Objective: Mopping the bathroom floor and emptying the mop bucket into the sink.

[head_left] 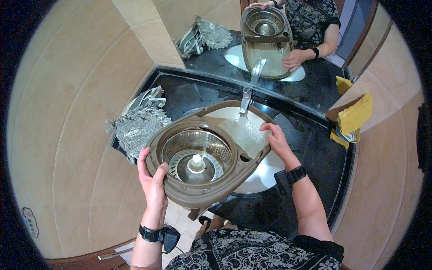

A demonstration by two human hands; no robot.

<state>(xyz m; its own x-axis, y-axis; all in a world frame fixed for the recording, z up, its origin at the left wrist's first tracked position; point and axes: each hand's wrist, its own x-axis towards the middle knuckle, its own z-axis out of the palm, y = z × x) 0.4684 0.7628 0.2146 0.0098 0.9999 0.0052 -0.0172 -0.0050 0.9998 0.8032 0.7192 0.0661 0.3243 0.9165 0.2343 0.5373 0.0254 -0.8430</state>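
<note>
A brown spin-mop bucket (202, 192) is held tilted over the white sink (260, 179), its near end jutting past the counter edge. My left hand (154, 182) grips the rim at the near left, thumb on top. On the right side, my right hand (278, 141) has its fingers curled over the bucket's far rim. Nearest me in the bucket sits a perforated metal spin basket (212, 146) with a white hub (196, 164). Under the chrome faucet (245, 100), churned water (240, 130) fills part of the bucket's far compartment.
A grey string mop head (141, 126) lies on the black counter (270, 213) at the left. Yellow cloths (355, 114) hang at the right wall. Behind the faucet, a mirror (225, 60) reflects the bucket and my arms. Tiled walls (85, 148) stand at both sides.
</note>
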